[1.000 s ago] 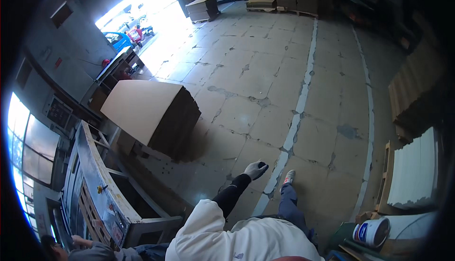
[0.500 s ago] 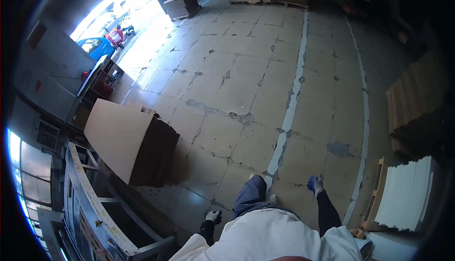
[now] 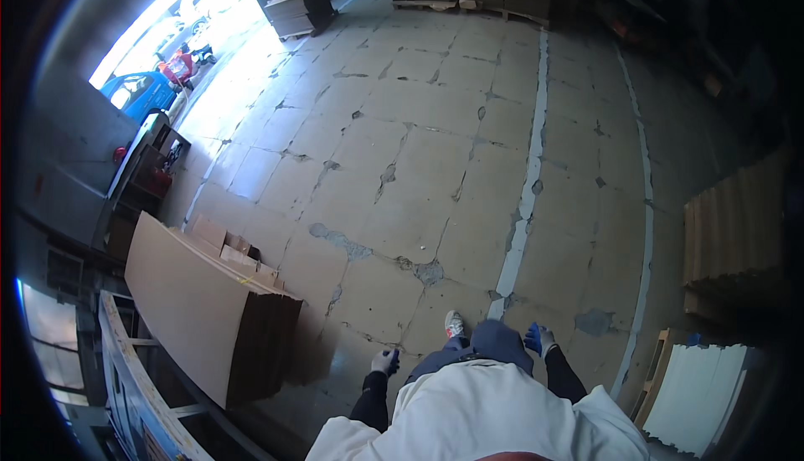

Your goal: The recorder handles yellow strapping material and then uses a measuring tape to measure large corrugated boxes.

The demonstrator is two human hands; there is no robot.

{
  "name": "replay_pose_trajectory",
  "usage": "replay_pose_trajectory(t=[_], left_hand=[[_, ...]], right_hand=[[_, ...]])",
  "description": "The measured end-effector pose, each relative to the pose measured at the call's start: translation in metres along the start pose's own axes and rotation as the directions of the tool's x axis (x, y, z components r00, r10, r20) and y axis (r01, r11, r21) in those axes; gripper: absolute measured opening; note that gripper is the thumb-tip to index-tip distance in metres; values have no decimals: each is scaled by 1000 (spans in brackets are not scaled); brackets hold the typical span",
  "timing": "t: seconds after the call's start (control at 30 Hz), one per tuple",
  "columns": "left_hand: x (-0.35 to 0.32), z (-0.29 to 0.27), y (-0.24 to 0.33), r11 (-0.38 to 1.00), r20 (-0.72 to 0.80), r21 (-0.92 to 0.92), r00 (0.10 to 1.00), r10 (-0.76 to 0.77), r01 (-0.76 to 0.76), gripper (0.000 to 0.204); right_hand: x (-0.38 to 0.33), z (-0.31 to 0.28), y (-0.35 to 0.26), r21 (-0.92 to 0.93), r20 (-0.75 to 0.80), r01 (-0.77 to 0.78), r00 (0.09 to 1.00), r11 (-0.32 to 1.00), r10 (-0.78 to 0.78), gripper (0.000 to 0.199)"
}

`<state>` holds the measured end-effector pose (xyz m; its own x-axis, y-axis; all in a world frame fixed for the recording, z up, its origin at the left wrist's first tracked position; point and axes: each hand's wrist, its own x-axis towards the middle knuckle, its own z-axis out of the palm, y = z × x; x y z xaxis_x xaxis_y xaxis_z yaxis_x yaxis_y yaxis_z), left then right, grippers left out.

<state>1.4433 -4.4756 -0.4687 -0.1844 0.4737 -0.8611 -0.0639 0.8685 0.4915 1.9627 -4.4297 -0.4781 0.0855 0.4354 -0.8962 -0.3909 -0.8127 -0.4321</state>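
My left hand (image 3: 386,362), in a grey glove with dark blue fingers, hangs by my left side. Its fingers are loosely bent and apart, with nothing seen in them. On the other side my right hand (image 3: 540,339), gloved in grey and blue, swings beside my thigh, thumb apart from the fingers and nothing held. Neither hand touches anything. Nearest to the left hand is a tall stack of brown cardboard sheets (image 3: 270,348). A stack of white sheets (image 3: 697,394) on a wooden pallet (image 3: 656,373) stands to the right.
A metal frame (image 3: 149,373) runs along the lower left. Cracked floor tiles (image 3: 394,235) with painted white lines (image 3: 529,185) stretch ahead. Cardboard stacks (image 3: 300,9) stand far off, and another brown stack (image 3: 730,235) at right. A blue car (image 3: 138,92) shows at the bright doorway.
I have stepped forward: the stacks and floor marks slide lower in view, and the other foot now leads. Both hands have swung, the left one higher in view, the right slightly inward.
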Motion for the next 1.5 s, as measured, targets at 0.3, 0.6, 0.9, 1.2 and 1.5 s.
replay_pose_trajectory(t=[0.3, 0.6, 0.9, 1.2, 1.5], left_hand=[[136, 52, 302, 951, 48, 217, 976, 214, -219, 31], [208, 32, 421, 995, 25, -33, 995, -94, 95, 31], [328, 46, 584, 954, -84, -290, 991, -107, 79, 29], [505, 47, 842, 898, -58, 436, 994, 98, -63, 60], [647, 17, 1229, 943, -38, 154, 952, 304, -295, 33]], right_hand=[[134, 7, -86, 339, 233, -22, 971, 940, -62, 30], [299, 163, -342, 283, 225, -166, 969, 945, 103, 33], [384, 452, -734, -236, 148, 346, 936, 908, -319, 27], [527, 466, -822, 81, 396, -120, 915, 989, 78, 32], [531, 602, -918, -258, 116, 147, 986, 955, -121, 26]])
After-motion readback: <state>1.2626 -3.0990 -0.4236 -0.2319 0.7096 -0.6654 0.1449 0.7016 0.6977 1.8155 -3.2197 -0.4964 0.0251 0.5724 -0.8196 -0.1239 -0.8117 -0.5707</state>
